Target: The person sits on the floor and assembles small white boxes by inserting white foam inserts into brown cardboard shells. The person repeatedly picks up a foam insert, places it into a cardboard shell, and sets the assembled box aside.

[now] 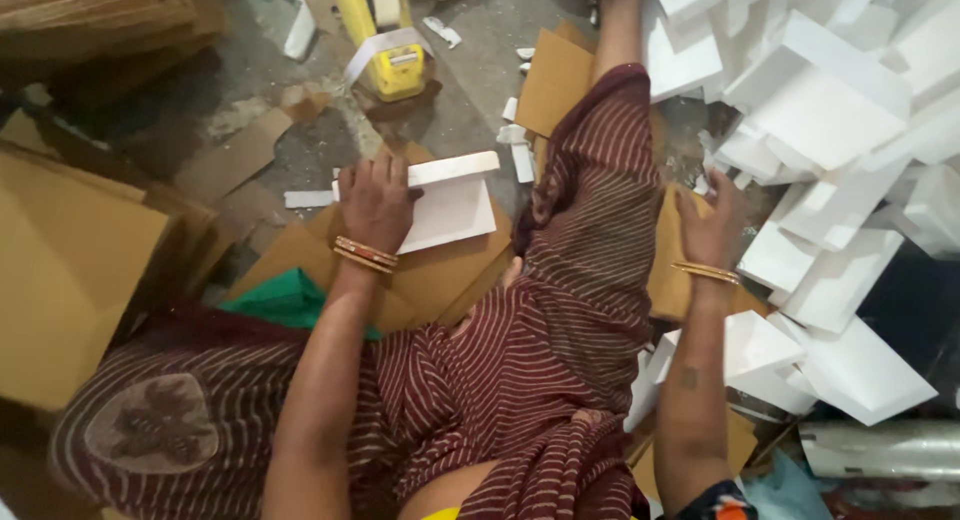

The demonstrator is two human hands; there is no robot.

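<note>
Left hand [375, 202] grips white L-shaped foam piece [450, 202] w/ smooth faces.

The person wears a maroon sari [560, 310] with thin pale stripes (a grey patterned patch on one fold). Gold bangles circle both wrists; the arms are bare.
</note>
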